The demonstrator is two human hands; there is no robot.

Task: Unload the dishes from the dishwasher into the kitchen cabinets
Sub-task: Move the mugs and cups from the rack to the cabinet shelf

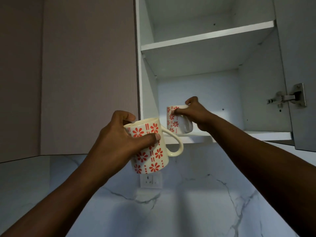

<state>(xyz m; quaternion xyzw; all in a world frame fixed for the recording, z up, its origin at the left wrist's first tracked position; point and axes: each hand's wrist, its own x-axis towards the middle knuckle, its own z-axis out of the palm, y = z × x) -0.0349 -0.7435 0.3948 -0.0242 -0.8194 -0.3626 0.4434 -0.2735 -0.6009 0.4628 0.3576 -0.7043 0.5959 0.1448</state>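
I look up at an open white wall cabinet (188, 139). My left hand (119, 139) grips a cream mug with red flowers (153, 159) in the air, just below and left of the cabinet's bottom shelf, handle pointing right. My right hand (195, 112) reaches into the cabinet and holds a second, matching mug (172, 124) by its rim and side. That mug stands on or just above the front left of the bottom shelf; contact is hard to judge. The dishwasher is out of view.
An upper shelf (205, 36) spans the cabinet above. The open door with a metal hinge (289, 97) hangs at the right. A closed mauve cabinet door (85, 74) fills the left. Below is a marble wall with a white socket (151, 181).
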